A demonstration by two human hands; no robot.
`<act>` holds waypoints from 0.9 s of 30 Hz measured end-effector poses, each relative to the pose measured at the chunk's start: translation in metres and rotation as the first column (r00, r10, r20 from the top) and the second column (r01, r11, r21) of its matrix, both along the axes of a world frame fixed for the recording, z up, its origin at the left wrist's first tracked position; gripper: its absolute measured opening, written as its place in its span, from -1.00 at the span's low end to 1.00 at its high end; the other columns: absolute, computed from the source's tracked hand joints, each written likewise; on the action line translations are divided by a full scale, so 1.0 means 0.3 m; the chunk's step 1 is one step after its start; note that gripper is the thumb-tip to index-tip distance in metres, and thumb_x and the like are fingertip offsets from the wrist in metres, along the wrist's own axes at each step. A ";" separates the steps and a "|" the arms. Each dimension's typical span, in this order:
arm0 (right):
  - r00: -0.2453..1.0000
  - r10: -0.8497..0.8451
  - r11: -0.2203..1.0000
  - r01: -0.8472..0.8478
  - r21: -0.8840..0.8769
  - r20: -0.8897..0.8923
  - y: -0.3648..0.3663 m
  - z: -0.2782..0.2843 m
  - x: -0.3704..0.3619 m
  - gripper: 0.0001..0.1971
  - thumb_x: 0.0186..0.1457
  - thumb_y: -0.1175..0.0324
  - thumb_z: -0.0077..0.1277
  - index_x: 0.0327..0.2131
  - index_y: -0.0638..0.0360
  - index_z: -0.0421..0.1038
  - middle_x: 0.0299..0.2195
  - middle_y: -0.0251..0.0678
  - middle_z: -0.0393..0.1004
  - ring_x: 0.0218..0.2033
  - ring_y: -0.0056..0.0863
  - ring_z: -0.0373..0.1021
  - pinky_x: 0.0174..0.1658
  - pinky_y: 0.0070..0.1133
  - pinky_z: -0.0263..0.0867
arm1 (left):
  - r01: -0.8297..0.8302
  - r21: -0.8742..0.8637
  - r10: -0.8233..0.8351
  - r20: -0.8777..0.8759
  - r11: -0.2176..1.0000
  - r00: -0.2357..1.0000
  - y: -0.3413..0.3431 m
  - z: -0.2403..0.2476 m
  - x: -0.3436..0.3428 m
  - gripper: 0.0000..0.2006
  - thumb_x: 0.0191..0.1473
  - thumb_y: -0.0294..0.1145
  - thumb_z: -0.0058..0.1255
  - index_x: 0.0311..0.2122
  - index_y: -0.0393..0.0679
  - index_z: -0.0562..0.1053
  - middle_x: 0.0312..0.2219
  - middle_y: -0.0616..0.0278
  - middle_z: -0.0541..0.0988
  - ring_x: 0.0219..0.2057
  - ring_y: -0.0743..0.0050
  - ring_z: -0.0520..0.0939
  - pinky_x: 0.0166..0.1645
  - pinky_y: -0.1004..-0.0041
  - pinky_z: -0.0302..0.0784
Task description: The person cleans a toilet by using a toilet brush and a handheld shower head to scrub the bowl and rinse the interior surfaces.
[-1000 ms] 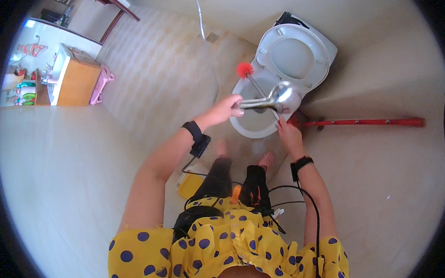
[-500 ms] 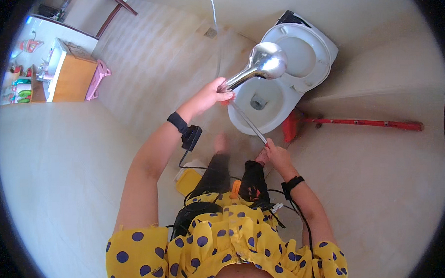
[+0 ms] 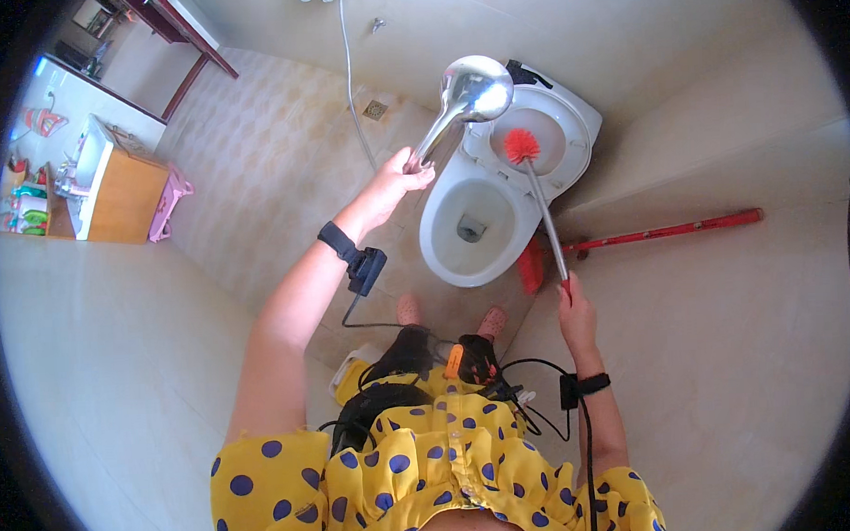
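Observation:
My left hand (image 3: 389, 187) is closed round the handle of a shiny chrome shower head (image 3: 476, 89), held up in front of the toilet. Its hose runs off behind the hand. My right hand (image 3: 577, 318) grips the red end of a toilet brush (image 3: 548, 219) with a metal stick. The brush's round red bristle head (image 3: 521, 146) points away from me and shows against the raised seat; whether it touches is hard to tell. The white toilet bowl (image 3: 463, 229) stands open between the two tools, with its seat and lid (image 3: 562, 120) tipped back.
A red long-handled tool (image 3: 672, 232) lies along the right wall beside the toilet. A floor drain (image 3: 375, 110) is set in the tiles. At far left stand a wooden washbasin cabinet (image 3: 130, 193) and a pink plastic stool (image 3: 171, 204). Something yellow (image 3: 351, 380) is near my legs.
The brush has swung from the left hand's side, across the bowl, over to the raised seat as my right hand moved right. My left hand still holds the shower head, a little farther left.

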State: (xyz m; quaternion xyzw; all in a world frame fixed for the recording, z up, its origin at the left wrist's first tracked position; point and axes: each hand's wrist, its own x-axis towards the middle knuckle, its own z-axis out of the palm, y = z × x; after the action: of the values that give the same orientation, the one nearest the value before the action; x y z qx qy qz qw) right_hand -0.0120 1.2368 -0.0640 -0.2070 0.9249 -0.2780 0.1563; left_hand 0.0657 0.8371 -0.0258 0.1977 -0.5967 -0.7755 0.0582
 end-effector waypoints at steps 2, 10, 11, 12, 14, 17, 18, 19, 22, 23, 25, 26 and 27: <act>0.997 -0.007 0.999 0.004 -0.037 -0.072 -0.036 -0.041 -0.045 -0.54 0.15 0.20 -0.11 0.11 0.04 0.14 -0.25 0.02 0.46 -0.25 0.05 0.41 -0.24 -0.25 0.33 | 0.025 -0.023 -0.025 0.008 0.999 1.000 0.002 0.006 0.002 -0.84 0.08 -0.39 0.03 -0.31 -0.14 0.29 -0.30 0.33 0.39 -0.29 0.64 0.38 -0.14 0.57 0.30; 0.992 0.116 0.993 -0.116 -0.008 0.038 -0.142 -0.194 -0.167 -0.67 0.13 0.26 -0.08 -0.03 0.07 0.25 -0.36 0.05 0.46 -0.33 0.06 0.40 -0.32 -0.27 0.34 | -0.014 0.034 0.013 0.010 0.999 1.000 0.003 -0.003 0.005 -0.81 0.07 -0.39 0.04 -0.24 -0.15 0.32 -0.34 0.38 0.37 -0.31 0.62 0.38 -0.14 0.58 0.29; 0.992 0.124 0.992 -0.125 0.022 0.035 -0.130 -0.194 -0.171 -0.68 0.12 0.27 -0.08 -0.05 0.06 0.25 -0.36 0.05 0.46 -0.33 0.05 0.41 -0.33 -0.26 0.34 | -0.008 0.036 0.007 0.009 0.999 1.000 0.012 -0.004 0.000 -0.81 0.07 -0.39 0.04 -0.24 -0.15 0.32 -0.34 0.38 0.37 -0.31 0.62 0.38 -0.14 0.58 0.29; 0.993 0.116 0.993 -0.117 0.023 0.034 -0.112 -0.195 -0.177 -0.68 0.12 0.27 -0.08 -0.05 0.06 0.25 -0.36 0.05 0.46 -0.33 0.05 0.41 -0.33 -0.26 0.34 | -0.017 0.044 0.016 0.022 0.999 1.000 0.021 -0.005 -0.006 -0.81 0.06 -0.40 0.05 -0.24 -0.15 0.32 -0.35 0.39 0.38 -0.32 0.63 0.39 -0.15 0.58 0.30; 0.984 0.180 0.982 -0.178 0.061 -0.017 -0.091 -0.173 -0.179 -0.66 0.11 0.29 -0.07 -0.02 0.02 0.25 -0.39 0.04 0.46 -0.36 0.04 0.42 -0.35 -0.24 0.34 | -0.024 0.053 0.022 0.031 0.998 0.999 0.019 0.008 -0.006 -0.81 0.05 -0.40 0.06 -0.24 -0.14 0.33 -0.36 0.40 0.38 -0.32 0.63 0.39 -0.16 0.58 0.30; 0.968 0.242 0.956 -0.225 0.187 -0.069 -0.081 -0.121 -0.131 -0.67 0.10 0.27 -0.06 -0.04 -0.02 0.27 -0.46 0.00 0.47 -0.40 0.01 0.42 -0.38 -0.22 0.34 | -0.078 0.043 0.075 0.064 0.996 0.995 0.016 -0.007 -0.004 -0.80 0.02 -0.43 0.09 -0.27 -0.11 0.33 -0.39 0.41 0.39 -0.33 0.63 0.40 -0.19 0.58 0.31; 0.968 0.240 0.956 -0.223 0.189 -0.071 -0.083 -0.099 -0.115 -0.67 0.10 0.27 -0.06 -0.04 -0.02 0.27 -0.46 0.00 0.47 -0.40 0.01 0.42 -0.38 -0.22 0.34 | -0.089 0.051 0.085 0.080 0.995 0.993 0.014 -0.010 -0.002 -0.80 0.01 -0.44 0.10 -0.28 -0.11 0.32 -0.40 0.41 0.39 -0.35 0.63 0.41 -0.21 0.58 0.31; 0.917 0.398 0.876 -0.375 0.305 -0.016 -0.117 -0.031 -0.081 -0.68 0.10 0.26 -0.06 -0.05 -0.01 0.28 -0.49 -0.02 0.47 -0.43 0.00 0.43 -0.40 -0.21 0.33 | -0.109 0.059 0.103 0.100 0.992 0.990 0.007 -0.001 0.010 -0.79 -0.01 -0.45 0.11 -0.30 -0.10 0.32 -0.40 0.40 0.39 -0.36 0.63 0.41 -0.22 0.58 0.32; 0.841 0.539 0.769 -0.515 0.378 0.049 -0.169 -0.022 0.049 -0.71 0.10 0.22 -0.08 -0.08 -0.01 0.30 -0.53 -0.08 0.47 -0.48 -0.05 0.43 -0.43 -0.21 0.33 | -0.117 0.033 0.114 0.083 0.993 0.990 0.018 0.010 -0.002 -0.73 -0.04 -0.41 0.14 -0.28 -0.15 0.29 -0.40 0.36 0.41 -0.35 0.63 0.40 -0.22 0.57 0.35; 0.826 0.561 0.764 -0.540 0.353 0.049 -0.169 -0.040 0.075 -0.72 0.11 0.20 -0.09 -0.10 0.00 0.30 -0.55 -0.10 0.46 -0.50 -0.08 0.43 -0.44 -0.22 0.33 | -0.107 0.034 0.104 0.082 0.994 0.991 0.028 0.034 -0.007 -0.73 -0.04 -0.41 0.14 -0.28 -0.15 0.29 -0.40 0.36 0.41 -0.35 0.63 0.40 -0.22 0.57 0.35; 0.878 0.477 0.829 -0.461 0.317 0.028 -0.156 -0.066 0.094 -0.70 0.11 0.22 -0.07 -0.08 0.01 0.31 -0.52 -0.09 0.47 -0.49 -0.10 0.44 -0.43 -0.25 0.34 | -0.092 0.111 0.084 0.071 0.990 0.994 0.037 0.070 -0.006 -0.79 -0.02 -0.43 0.12 -0.35 -0.12 0.30 -0.41 0.38 0.40 -0.39 0.63 0.40 -0.24 0.59 0.30; 0.918 0.396 0.881 -0.383 0.276 0.012 -0.149 -0.078 0.100 -0.67 0.10 0.24 -0.05 -0.05 0.03 0.31 -0.49 -0.08 0.49 -0.48 -0.12 0.45 -0.43 -0.29 0.36 | -0.088 0.111 0.080 0.072 0.990 0.994 0.035 0.052 -0.008 -0.79 -0.02 -0.43 0.12 -0.35 -0.12 0.30 -0.41 0.38 0.40 -0.39 0.63 0.40 -0.24 0.59 0.30; 0.921 0.389 0.884 -0.377 0.276 0.011 -0.121 -0.081 0.096 -0.67 0.10 0.24 -0.05 -0.05 0.03 0.31 -0.49 -0.08 0.49 -0.48 -0.12 0.45 -0.43 -0.29 0.36 | -0.095 0.053 0.091 0.077 0.994 0.993 0.032 0.029 -0.014 -0.79 -0.01 -0.43 0.12 -0.35 -0.12 0.30 -0.41 0.37 0.40 -0.39 0.63 0.41 -0.24 0.59 0.30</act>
State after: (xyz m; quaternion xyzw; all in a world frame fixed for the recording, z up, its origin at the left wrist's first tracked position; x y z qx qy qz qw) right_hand 0.0166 1.2004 -0.0884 -0.3681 0.8984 -0.1067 0.2145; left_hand 0.0616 0.8468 -0.0171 0.2555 -0.5665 -0.7806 0.0663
